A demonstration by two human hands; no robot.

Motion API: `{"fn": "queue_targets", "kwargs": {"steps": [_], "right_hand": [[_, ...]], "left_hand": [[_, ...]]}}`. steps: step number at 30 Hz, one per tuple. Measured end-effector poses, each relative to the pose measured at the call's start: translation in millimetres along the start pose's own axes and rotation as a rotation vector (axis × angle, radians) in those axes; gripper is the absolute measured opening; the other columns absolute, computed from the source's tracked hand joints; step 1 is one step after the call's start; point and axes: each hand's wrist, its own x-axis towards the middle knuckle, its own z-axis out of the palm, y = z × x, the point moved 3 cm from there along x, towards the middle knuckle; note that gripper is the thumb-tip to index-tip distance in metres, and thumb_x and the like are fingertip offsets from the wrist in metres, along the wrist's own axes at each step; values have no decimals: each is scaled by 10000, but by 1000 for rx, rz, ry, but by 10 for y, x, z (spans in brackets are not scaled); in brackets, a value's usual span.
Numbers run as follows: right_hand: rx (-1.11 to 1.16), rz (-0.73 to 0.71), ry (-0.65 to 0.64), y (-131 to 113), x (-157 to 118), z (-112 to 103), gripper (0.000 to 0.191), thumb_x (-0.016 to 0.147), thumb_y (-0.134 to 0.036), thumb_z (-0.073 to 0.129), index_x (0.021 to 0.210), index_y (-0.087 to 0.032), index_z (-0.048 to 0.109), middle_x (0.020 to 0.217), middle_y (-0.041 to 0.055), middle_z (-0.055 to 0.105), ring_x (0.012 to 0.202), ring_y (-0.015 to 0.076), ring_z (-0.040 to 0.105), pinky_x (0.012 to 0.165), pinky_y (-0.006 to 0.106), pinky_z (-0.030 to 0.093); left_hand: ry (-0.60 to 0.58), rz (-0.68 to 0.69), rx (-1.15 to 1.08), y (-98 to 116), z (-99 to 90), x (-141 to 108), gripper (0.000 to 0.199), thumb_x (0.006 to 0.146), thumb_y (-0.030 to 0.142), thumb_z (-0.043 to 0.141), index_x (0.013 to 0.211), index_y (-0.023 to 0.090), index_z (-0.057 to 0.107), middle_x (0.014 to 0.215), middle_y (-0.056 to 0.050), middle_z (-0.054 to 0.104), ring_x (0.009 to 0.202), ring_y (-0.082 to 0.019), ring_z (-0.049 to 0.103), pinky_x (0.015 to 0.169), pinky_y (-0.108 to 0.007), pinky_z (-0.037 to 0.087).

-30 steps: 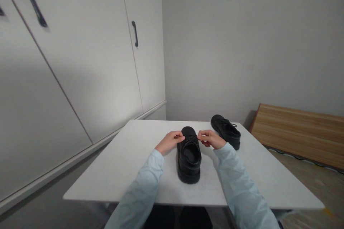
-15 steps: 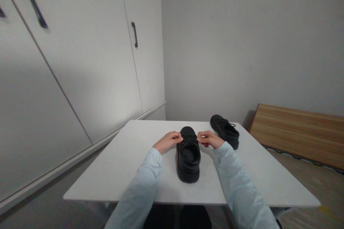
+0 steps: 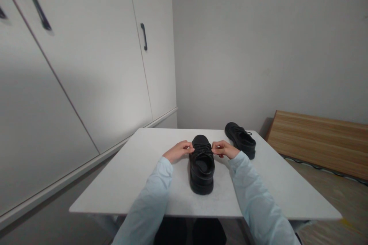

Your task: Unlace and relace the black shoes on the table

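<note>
A black lace-up shoe [image 3: 202,178] stands on the white table [image 3: 115,183], its toe pointing away from me and its heel towards me. On the shoe's left side, my left hand [image 3: 181,150] pinches a black lace [image 3: 202,150] between thumb and fingers. At the right side, my right hand [image 3: 222,149] is closed in a pinch on the other end of the lace. The lace crosses the front of the shoe between both hands. A second black shoe [image 3: 243,140] sits beyond my right hand at the table's back right, its lace lying loose.
White cabinet doors [image 3: 100,65] with dark handles [image 3: 144,37] rise on the left. A grey wall [image 3: 258,46] stands behind the table. To the right, a wood-grain board [image 3: 319,141] leans near the wall, with a dark cable along its lower edge.
Both hands have drawn slightly apart, the left one a little to the left and the right one a little to the right. The shoes have stayed in place.
</note>
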Motion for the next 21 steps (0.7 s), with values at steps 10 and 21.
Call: {"fn": "queue_targets", "kwargs": {"steps": [10, 21], "right_hand": [[-10, 63, 10, 20, 19, -1, 436, 634, -549, 705, 611, -151, 528, 462, -66, 434, 409, 53, 391, 408, 194, 321], [143, -84, 273, -325, -38, 14, 408, 628, -509, 722, 788, -170, 562, 651, -39, 502, 495, 74, 458, 416, 208, 357]], "left_hand": [[46, 7, -165, 58, -8, 3, 416, 755, 548, 551, 661, 143, 564, 652, 1, 484, 626, -109, 433, 629, -247, 353], [453, -98, -296, -125, -167, 47, 439, 762, 571, 503, 759, 139, 583, 658, 13, 485, 596, -95, 494, 629, -239, 444]]}}
